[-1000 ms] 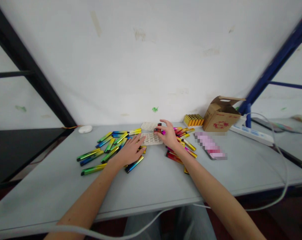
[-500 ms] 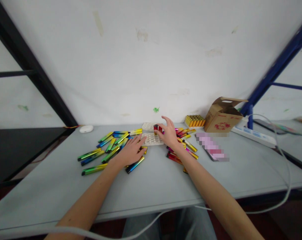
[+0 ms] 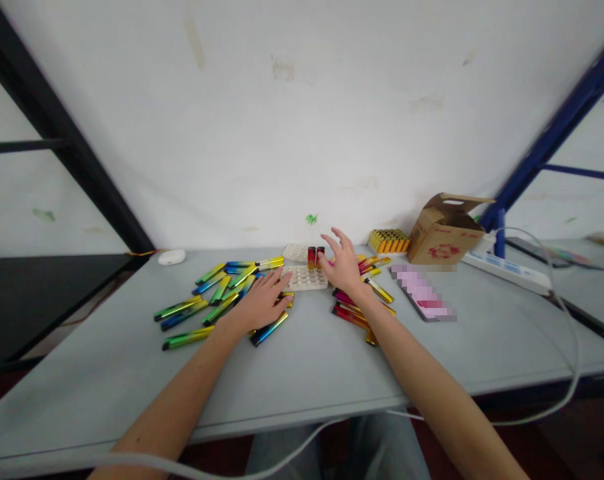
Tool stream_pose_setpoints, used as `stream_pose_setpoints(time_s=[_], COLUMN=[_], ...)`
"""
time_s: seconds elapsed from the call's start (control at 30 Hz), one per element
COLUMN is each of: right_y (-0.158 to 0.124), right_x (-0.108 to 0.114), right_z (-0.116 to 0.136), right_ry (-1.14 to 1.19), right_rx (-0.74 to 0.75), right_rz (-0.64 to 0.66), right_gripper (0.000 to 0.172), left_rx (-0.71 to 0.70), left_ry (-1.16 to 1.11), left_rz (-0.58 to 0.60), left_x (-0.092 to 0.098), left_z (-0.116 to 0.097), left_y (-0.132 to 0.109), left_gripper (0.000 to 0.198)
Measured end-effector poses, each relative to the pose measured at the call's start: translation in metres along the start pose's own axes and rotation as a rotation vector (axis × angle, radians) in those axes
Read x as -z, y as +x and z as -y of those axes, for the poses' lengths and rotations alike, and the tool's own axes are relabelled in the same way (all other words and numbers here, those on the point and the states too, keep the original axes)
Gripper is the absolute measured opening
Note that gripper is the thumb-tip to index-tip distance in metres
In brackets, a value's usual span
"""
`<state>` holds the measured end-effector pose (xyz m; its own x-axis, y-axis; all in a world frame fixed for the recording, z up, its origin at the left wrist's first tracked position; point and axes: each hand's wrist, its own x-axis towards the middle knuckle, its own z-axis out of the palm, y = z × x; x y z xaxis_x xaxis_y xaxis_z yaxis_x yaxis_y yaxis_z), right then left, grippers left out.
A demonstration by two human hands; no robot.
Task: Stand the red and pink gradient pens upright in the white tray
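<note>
Lying well out to the left of both hands, a white rounded case [image 3: 172, 257] rests near the wall on the grey table [image 3: 302, 373]. Nearer the left hand, on its outer side and partly beneath it, many slim green, blue and yellow tubes [image 3: 221, 290] lie scattered at different angles. The left hand [image 3: 268, 298] is spread flat, palm down, its fingers long and straight and closed around nothing; some tubes poke out from under it, and its fingertips reach the left end of a pale tray with rows of holes [image 3: 306, 279]. How firmly they press there cannot be told. That tray sits between the two hands, with a second pale tray [image 3: 296, 253] just beyond it, toward the wall. Two small red cylinders [image 3: 311, 257] stand upright side by side at the near tray's far edge, just left of the right thumb. The right hand [image 3: 345, 269] has its fingers raised and parted from the thumb, gripping nothing; whether the thumb touches the nearer cylinder is unclear. Below and beside that hand lie red, pink and gold tubes [image 3: 351, 313]. Beyond it to the right stand packed yellow-orange cylinders [image 3: 389, 241], then a phone [image 3: 422, 292], a cardboard box [image 3: 442, 233] with its flap raised, and a white power strip [image 3: 509, 271] farthest out.
</note>
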<state>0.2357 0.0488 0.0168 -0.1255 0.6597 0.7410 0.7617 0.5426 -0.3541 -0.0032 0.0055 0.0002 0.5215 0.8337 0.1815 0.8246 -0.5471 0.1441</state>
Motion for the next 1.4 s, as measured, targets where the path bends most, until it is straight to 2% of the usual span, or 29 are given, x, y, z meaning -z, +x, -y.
stream_pose_setpoints(time_s=[0.17, 0.27, 0.4, 0.7, 0.8, 1.03, 1.4], right_y=[-0.003, -0.005, -0.008, -0.007, -0.006, -0.012, -0.015], right_x=[0.016, 0.022, 0.022, 0.025, 0.032, 0.042, 0.031], right_z=[-0.027, -0.044, -0.055, -0.049, -0.045, -0.043, -0.052], right_ry=[0.051, 0.043, -0.016, -0.070, -0.109, -0.243, -0.252], right_rx=[-0.107, -0.174, -0.167, -0.086, -0.103, -0.160, -0.135], right_rz=[-0.038, 0.051, 0.174, 0.240, 0.278, 0.349, 0.396], right_gripper=[0.037, 0.026, 0.026, 0.025, 0.027, 0.020, 0.018], left_rx=[0.031, 0.039, 0.042, 0.024, 0.027, 0.026, 0.025], left_ry=[-0.013, -0.014, -0.013, 0.001, 0.008, -0.003, 0.001], left_rz=[0.003, -0.008, -0.015, -0.047, -0.035, -0.051, -0.038], left_x=[-0.001, -0.002, -0.003, -0.007, -0.007, -0.007, -0.006], left_z=[-0.002, -0.003, -0.002, 0.003, 0.002, 0.002, 0.001], left_y=[0.001, 0.001, 0.001, 0.001, 0.001, 0.001, 0.002], left_gripper=[0.062, 0.063, 0.064, 0.063, 0.064, 0.063, 0.063])
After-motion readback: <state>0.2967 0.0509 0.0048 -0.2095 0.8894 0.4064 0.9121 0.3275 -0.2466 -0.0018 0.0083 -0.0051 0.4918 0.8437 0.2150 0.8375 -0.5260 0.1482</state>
